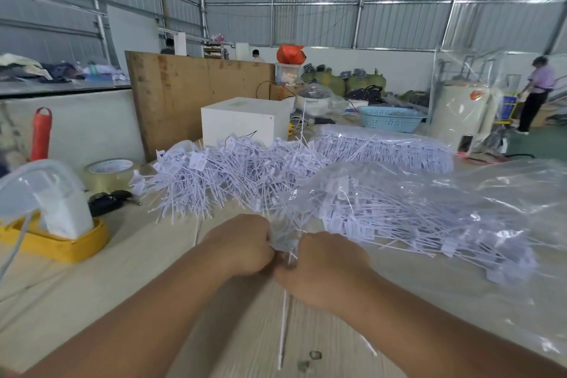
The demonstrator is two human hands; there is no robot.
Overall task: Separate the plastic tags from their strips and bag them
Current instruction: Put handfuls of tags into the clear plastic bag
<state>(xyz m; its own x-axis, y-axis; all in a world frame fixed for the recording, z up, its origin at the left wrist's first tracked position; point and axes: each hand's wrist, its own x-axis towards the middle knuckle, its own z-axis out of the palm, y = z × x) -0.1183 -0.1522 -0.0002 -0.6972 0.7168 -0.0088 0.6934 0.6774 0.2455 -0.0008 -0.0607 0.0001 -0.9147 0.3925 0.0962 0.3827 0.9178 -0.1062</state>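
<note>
On the left of the table (92, 285) sit a yellow tray (58, 244) and a tape roll (109, 173). Your left hand (242, 244) and right hand (326, 267) meet near you, each grip closed on the mouth of the clear bag (414, 212) of tags, right of the loose tag pile (221, 172). A strip (283, 331) hangs below.
</note>
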